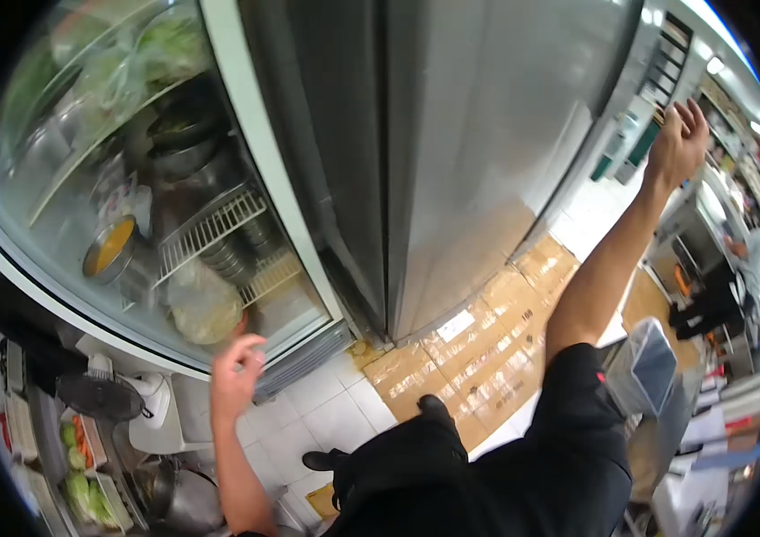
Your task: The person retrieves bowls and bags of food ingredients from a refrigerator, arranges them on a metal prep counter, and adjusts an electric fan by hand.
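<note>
L hand (238,369): at lower edge of glass-front fridge (268,134), fingers bent, narrow gap betw. thumb & index; no object seen in it. Contact w/ frame: can't tell.
R hand (680,148): raised, well apart from fridge, past far edge of steel door (487,152); fingers part-curled, slightly apart, no object seen.

Fridge posn: person's L side, beside steel door. Long axis upright; in view its white side frame slants upper L to lower R. Glass faces the person's L side, approx.

Inside: pale-filled plastic bag (204,309) low down, just above L hand in view, bulging end down; metal pot (111,249) w/ orange contents, mouth tilted in view; wire rack (210,234); leafy greens (170,45) up top.

Floor: taped cardboard (478,358) over white tiles (335,416). Black fan (98,396) lower L, near veg crates (85,483). Far R: another person (759,259), light top.
</note>
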### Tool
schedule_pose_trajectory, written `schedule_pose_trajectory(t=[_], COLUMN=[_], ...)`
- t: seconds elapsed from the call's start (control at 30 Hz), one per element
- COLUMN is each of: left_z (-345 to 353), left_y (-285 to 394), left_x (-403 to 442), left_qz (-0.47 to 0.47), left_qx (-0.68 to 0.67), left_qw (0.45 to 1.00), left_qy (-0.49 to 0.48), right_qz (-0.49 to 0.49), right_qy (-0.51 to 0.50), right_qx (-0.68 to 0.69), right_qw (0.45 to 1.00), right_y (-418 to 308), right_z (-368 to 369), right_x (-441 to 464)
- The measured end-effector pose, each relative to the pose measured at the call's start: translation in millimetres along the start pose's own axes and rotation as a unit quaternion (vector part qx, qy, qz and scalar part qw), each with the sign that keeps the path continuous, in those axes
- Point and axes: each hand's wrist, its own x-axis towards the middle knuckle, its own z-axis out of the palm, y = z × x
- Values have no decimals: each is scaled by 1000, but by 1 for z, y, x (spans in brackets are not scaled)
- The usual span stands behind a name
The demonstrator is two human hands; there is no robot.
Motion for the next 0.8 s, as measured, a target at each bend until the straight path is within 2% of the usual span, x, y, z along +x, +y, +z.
schedule_pose_trajectory(t=[0.03,0.07,0.1,0.13,0.17,0.23,0.3,0.37,0.43,0.5,0.53,0.57,0.6,0.63,0.67,0.7,0.73,0.77,0.8], left_z=[74,121,155,187,210,246,255,266,272,287,296,304,317,330,340,352,365,372,371], left_y=[32,40,64,64,69,82,111,114,130,159,176,193,213,228,237,243,246,241,231], left_x=[-26,-52,-67,-91,-104,-126,-132,-137,-128,-120,-124,-134,-146,-155,-162,-175,-198,-223,-241], left_qz=[-2,-20,-69,-113,-129,-132,-168,-159,-105,-30,18,19,44,72,79,79,74,67,74], left_qx=[-46,-78,-121,-104,-35,-82,-32,41,88,141,154,150,133,117,113,70,28,14,7], left_qw=[997,991,972,946,913,897,917,947,971,982,985,985,987,988,989,992,993,995,996], left_qy=[-60,-103,-190,-287,-386,-414,-361,-277,-197,-119,-80,-86,-80,-64,-51,-63,-83,-68,-38], right_qz=[-10,-48,-103,-168,-85,-134,-86,12,84,112,73,34,-198,-420,-259,-85,-40,-43,36], right_qy=[-25,-110,-185,-256,-281,-230,-275,-361,-432,-458,-451,-445,-431,-377,-357,-331,-389,-454,-452], right_qx=[-113,-219,-311,-280,-257,-321,-351,-332,-281,-215,-186,-159,-305,-422,-351,-262,-248,-185,-50], right_qw=[993,968,926,910,921,909,891,871,853,855,870,881,826,710,826,902,886,870,890], right_y=[69,147,223,310,365,457,469,445,408,376,365,347,355,360,331,284,264,289,302], right_z=[-40,-27,-16,-2,23,64,100,120,137,135,126,114,99,91,63,12,-30,-53,-64], right_x=[92,132,171,201,211,254,276,295,306,294,277,258,252,258,249,225,227,240,255])
